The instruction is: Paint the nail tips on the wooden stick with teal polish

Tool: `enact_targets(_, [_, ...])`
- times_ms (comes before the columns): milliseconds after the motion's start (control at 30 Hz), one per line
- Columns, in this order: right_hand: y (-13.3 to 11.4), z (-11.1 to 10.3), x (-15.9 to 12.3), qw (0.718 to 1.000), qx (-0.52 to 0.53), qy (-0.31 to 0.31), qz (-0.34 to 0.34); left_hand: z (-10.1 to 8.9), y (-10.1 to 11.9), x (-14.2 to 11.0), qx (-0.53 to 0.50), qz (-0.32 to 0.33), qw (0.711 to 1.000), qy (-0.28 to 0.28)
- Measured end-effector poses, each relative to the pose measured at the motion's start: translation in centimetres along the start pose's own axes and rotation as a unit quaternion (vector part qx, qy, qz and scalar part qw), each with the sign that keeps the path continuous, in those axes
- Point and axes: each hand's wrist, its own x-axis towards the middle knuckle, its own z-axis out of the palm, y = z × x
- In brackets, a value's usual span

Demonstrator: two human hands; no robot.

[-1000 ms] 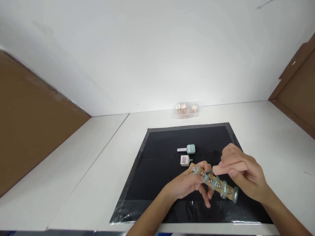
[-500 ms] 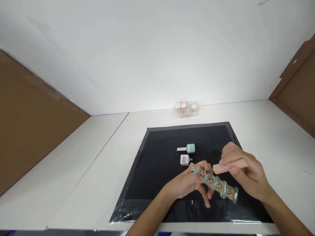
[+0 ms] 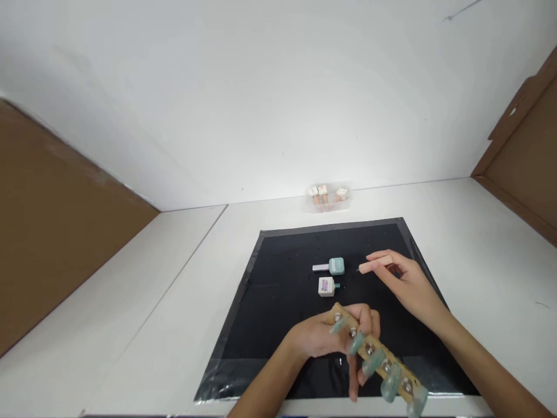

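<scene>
My left hand [image 3: 326, 337] grips a wooden nail display stand [image 3: 376, 348] set with silver studs and several green false nails [image 3: 373, 362]. The stand slants down toward the front right, with my fingers curled around its far end. My right hand [image 3: 402, 278] pinches a pinkish nail polish brush [image 3: 376, 264] by its cap, its dark tip pointing left above the black mat. Left of that tip lies a white open nail polish bottle [image 3: 326, 287] on its side, green showing at its neck. Just behind it is a teal bottle [image 3: 336, 266] with a white cap.
A black mat [image 3: 278, 313] with taped edges covers the middle of the white table [image 3: 183, 290]. Against the white wall stands a clear tray [image 3: 328, 206] holding several capped bottles. Brown panels [image 3: 65, 215] rise at both sides.
My right hand has lifted the brush off the stand and carried it back and left toward the open bottle. The stand in my left hand has come nearer and tilted.
</scene>
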Motion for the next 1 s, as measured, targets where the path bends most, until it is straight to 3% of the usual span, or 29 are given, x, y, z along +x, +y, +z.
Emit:
enact_targets(200, [0.9, 1.1, 0.3, 0.998, -0.012, -0.047, 0.025, -0.2, -0.1, -0.4, 0.032, -0.021, 0.998, -0.054])
enact_targets(467, [0.9, 1.6, 0.2, 0.995, -0.019, -0.096, 0.029, -0.3, 0.2, 0.0, 0.074, -0.141, 0.978, -0.134])
enact_targets(600, [0.9, 1.7, 0.1, 0.993, -0.023, -0.108, 0.028, 0.1, 0.6, 0.2, 0.086, -0.130, 0.974, -0.166])
enact_targets(1000, [1.7, 2.3, 0.2, 0.992, -0.019, -0.122, 0.033, 0.0, 0.5, 0.2, 0.068, -0.115, 0.977, -0.168])
